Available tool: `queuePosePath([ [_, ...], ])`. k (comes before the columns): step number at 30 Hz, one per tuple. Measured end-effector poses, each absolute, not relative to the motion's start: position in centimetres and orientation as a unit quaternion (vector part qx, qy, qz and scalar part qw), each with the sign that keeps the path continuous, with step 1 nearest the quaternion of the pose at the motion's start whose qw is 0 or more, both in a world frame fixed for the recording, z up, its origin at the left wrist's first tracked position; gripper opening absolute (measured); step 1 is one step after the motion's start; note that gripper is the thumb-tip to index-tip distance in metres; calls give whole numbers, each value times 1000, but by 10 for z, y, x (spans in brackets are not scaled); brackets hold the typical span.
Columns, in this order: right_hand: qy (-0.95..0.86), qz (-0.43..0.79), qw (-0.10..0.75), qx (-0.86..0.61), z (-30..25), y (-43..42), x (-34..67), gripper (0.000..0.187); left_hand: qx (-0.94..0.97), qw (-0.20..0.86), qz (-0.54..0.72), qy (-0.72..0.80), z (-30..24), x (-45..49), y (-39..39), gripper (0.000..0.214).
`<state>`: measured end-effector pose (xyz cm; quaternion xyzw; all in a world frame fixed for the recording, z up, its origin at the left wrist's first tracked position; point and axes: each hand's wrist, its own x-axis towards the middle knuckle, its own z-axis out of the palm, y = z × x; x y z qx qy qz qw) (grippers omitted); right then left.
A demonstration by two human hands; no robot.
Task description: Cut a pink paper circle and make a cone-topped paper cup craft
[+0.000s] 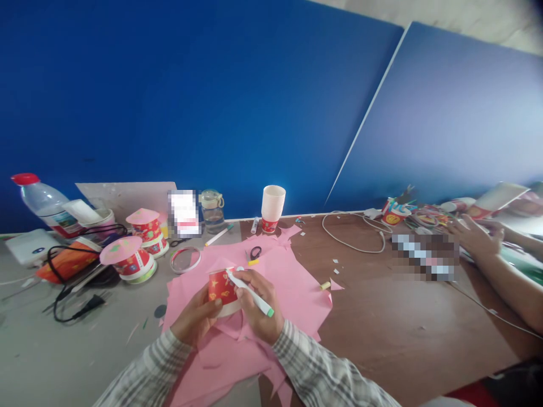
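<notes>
My left hand (195, 317) is wrapped round a small red paper cup (222, 287) with yellow prints, held upside down over pink paper sheets (292, 288). My right hand (258, 308) grips a white pen with a green end (251, 294), its tip resting on the cup's upper rim. Both sleeves are grey plaid. A pink piece of paper sits on top of the cup; I cannot tell how it is attached.
Two red cups with pink cone lids (129, 257) stand at the left beside a tape roll (185, 260), black cables (72, 294) and a water bottle (44, 206). Stacked cups (272, 208), small scissors (255, 252) and a white cable (352, 234) lie behind. Another person's hand (477, 237) rests at the right.
</notes>
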<state>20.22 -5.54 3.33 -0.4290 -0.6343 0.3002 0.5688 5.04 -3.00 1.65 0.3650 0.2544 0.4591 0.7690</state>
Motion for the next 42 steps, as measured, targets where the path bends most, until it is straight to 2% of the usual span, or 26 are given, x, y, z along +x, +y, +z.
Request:
queuePosePath([
  [26,-619,312,571,-441,31,-54,204,23,357,779,455,243,15,47,-30,48],
  [42,-586,326,606,-429,36,-51,204,25,344,788,459,223,6,38,-25,47],
])
